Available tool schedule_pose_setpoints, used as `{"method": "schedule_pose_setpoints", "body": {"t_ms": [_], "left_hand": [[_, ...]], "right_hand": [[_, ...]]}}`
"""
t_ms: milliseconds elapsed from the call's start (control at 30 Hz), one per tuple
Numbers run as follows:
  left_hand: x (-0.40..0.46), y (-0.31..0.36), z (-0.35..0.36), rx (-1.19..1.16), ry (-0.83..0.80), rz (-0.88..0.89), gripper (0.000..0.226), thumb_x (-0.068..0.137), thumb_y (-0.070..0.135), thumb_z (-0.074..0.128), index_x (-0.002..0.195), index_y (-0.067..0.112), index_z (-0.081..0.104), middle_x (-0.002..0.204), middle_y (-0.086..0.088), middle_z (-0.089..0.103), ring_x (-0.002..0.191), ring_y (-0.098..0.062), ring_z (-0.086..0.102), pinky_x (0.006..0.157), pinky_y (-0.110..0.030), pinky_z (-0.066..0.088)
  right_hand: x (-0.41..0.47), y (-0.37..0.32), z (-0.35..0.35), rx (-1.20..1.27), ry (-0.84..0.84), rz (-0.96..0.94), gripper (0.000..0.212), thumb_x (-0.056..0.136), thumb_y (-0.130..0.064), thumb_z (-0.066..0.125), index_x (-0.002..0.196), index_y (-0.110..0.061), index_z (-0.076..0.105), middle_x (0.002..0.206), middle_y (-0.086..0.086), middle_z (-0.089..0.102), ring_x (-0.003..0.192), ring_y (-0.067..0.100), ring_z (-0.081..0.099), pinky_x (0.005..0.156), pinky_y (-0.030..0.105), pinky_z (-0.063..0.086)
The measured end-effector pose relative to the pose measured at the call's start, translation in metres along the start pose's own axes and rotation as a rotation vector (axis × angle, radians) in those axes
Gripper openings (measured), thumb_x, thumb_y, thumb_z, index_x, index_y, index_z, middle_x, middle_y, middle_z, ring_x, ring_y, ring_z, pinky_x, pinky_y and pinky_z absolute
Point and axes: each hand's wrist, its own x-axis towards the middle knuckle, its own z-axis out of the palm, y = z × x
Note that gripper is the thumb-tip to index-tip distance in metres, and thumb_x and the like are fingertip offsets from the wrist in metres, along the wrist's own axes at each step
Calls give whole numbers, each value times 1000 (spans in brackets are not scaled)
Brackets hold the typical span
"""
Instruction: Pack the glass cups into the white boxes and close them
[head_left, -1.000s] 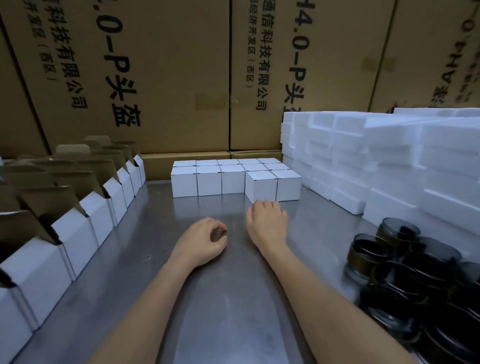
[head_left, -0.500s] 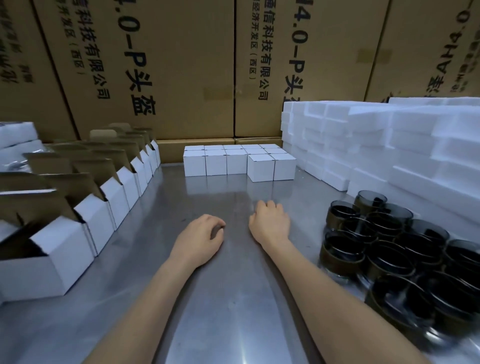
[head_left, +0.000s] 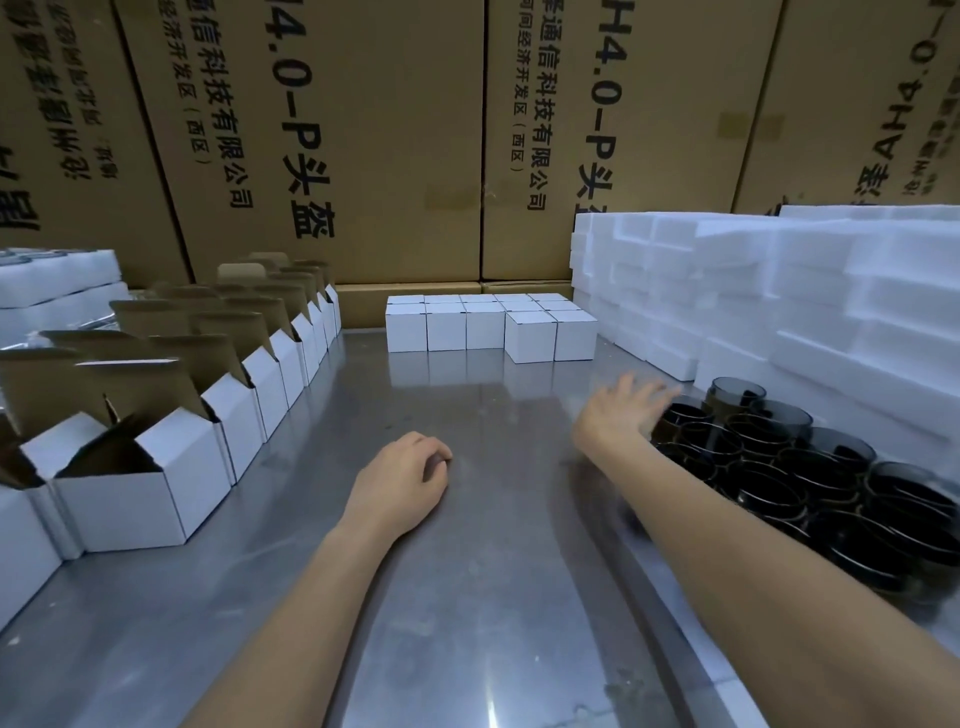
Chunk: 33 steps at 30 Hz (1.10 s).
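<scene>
Cups (head_left: 769, 457), dark glass, sit bunched together on the right side of the steel surface (head_left: 467, 597), right where the right hand (head_left: 621, 413) can get at them. That hand is spread open, fingers blurred, at the near edge of the cluster, gripping nothing; looks like a reach for the first cup. Left hand (head_left: 405, 480) rests on the surface in a loose curl, empty, probably waiting to steady a box. Open boxes (head_left: 156, 467) line the left side, brown flaps standing up, ready for loading. Closed boxes (head_left: 488, 325) are stacked neatly at the back, out of the way. Foam blocks (head_left: 779, 291) are piled behind the cups, likely padding. No cup is lifted yet, so this round of packing is only starting.
</scene>
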Motion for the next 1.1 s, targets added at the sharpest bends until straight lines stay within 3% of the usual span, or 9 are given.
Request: {"method": "schedule_pose_setpoints", "body": {"t_ms": [133, 300, 433, 600, 800, 867, 967, 1033, 1100], "left_hand": [[1, 0, -2, -8, -22, -2, 24, 95, 27, 46, 112, 30, 62, 120, 11, 56, 115, -13, 49, 86, -31, 45], [1, -1, -2, -16, -30, -3, 24, 95, 27, 46, 112, 30, 62, 120, 11, 56, 116, -12, 48, 86, -31, 45], [2, -1, -2, -34, -36, -9, 23, 94, 27, 47, 111, 30, 62, 119, 12, 56, 116, -11, 49, 86, -30, 44], [2, -1, -3, -40, -34, -10, 23, 93, 27, 48, 112, 29, 61, 118, 10, 56, 115, -13, 49, 86, -31, 45], [2, 1, -4, -52, -18, -12, 21, 88, 26, 50, 108, 21, 54, 108, 3, 56, 105, -22, 53, 69, -33, 39], [3, 0, -3, -93, -17, -9, 23, 87, 27, 52, 109, 21, 55, 110, 2, 58, 105, -23, 54, 70, -34, 42], [6, -4, 0, -194, 7, -43, 38, 87, 27, 59, 124, 21, 52, 123, 3, 58, 112, -20, 54, 88, -35, 46], [7, -6, 0, -250, 17, -78, 54, 87, 25, 62, 138, 20, 45, 134, 3, 53, 122, -17, 50, 101, -33, 41], [7, -5, 1, -271, -6, -79, 62, 87, 23, 61, 144, 20, 37, 141, 3, 48, 131, -15, 43, 108, -31, 35]], "right_hand": [[-2, 7, 0, 2, -90, 54, 51, 95, -28, 38, 143, -13, 36, 148, 15, 27, 137, 48, 22, 110, 64, 3], [0, 2, -7, 44, -78, -9, 48, 94, -23, 40, 141, -12, 39, 143, 14, 34, 134, 39, 34, 113, 57, 6], [-11, -18, -10, 130, -19, -122, 46, 94, -28, 42, 138, -13, 39, 140, 10, 38, 131, 35, 37, 112, 47, 15], [-44, -57, -15, 303, 42, -321, 40, 91, -21, 45, 130, -12, 41, 135, 12, 39, 126, 34, 39, 101, 43, 30], [-88, -88, -24, 423, 117, -541, 37, 91, -22, 47, 126, -10, 41, 133, 13, 39, 122, 34, 41, 97, 42, 34], [-91, -88, -23, 581, 225, -564, 35, 88, -14, 43, 123, -12, 44, 130, 10, 43, 119, 31, 43, 87, 38, 36], [-75, -73, -17, 977, 304, -442, 40, 86, -11, 44, 125, -18, 48, 132, 2, 44, 123, 24, 37, 86, 35, 37], [-59, -61, -9, 1218, 162, -305, 42, 86, -12, 48, 127, -20, 47, 135, 2, 40, 126, 20, 34, 91, 31, 33], [-48, -53, 1, 1388, -95, -274, 48, 87, -15, 54, 133, -17, 42, 137, 6, 35, 121, 18, 37, 101, 30, 31]]}}
